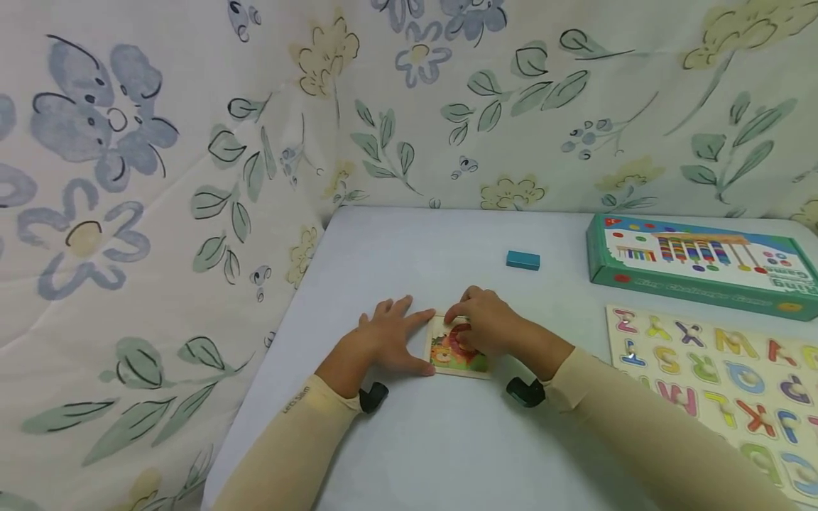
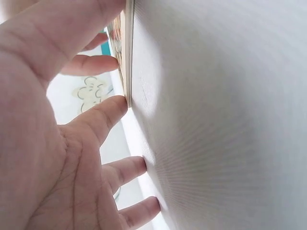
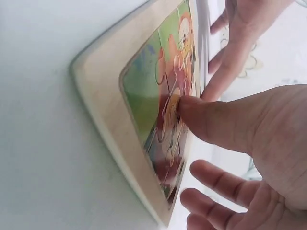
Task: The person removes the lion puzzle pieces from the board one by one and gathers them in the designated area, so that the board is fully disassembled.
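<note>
A small wooden jigsaw puzzle [image 1: 442, 353] in a pale frame lies flat on the table, showing a colourful animal picture. My left hand [image 1: 390, 341] is beside it with fingers spread, index fingertip and thumb touching the frame's left corners. In the left wrist view, the other fingertips rest on the table. Over the puzzle's right part is my right hand [image 1: 492, 326]. In the right wrist view, its thumb [image 3: 196, 117] presses on the interlocked pieces [image 3: 144, 103], while several fingers stay loosely bent beyond the frame. The index fingertip is hidden there.
A blue block [image 1: 523, 260] lies behind the puzzle. At the back right is a green ring game box [image 1: 696, 266]. A wooden alphabet board [image 1: 686, 358] with coloured letters lies at the right. Floral cloth [image 1: 415, 142] hangs behind and left of the white table [image 1: 409, 447].
</note>
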A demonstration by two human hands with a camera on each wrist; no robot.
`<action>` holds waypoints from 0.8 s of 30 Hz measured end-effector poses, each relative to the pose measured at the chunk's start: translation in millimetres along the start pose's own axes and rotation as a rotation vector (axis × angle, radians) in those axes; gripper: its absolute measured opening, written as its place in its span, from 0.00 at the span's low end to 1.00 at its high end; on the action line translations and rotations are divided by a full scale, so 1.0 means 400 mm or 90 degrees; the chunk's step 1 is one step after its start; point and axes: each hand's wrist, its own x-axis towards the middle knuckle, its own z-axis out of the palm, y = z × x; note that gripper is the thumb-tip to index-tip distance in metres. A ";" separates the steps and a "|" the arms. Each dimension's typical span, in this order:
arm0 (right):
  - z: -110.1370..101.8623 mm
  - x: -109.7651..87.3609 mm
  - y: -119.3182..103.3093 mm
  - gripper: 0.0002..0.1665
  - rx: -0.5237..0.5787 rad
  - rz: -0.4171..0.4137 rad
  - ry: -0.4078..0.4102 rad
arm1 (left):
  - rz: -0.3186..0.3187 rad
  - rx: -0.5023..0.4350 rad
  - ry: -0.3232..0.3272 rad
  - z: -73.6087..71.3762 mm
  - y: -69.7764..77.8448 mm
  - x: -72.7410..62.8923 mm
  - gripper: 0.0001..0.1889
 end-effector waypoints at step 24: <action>-0.062 -0.036 0.040 0.13 0.137 0.012 0.079 | -0.011 -0.004 -0.007 -0.003 0.005 0.000 0.54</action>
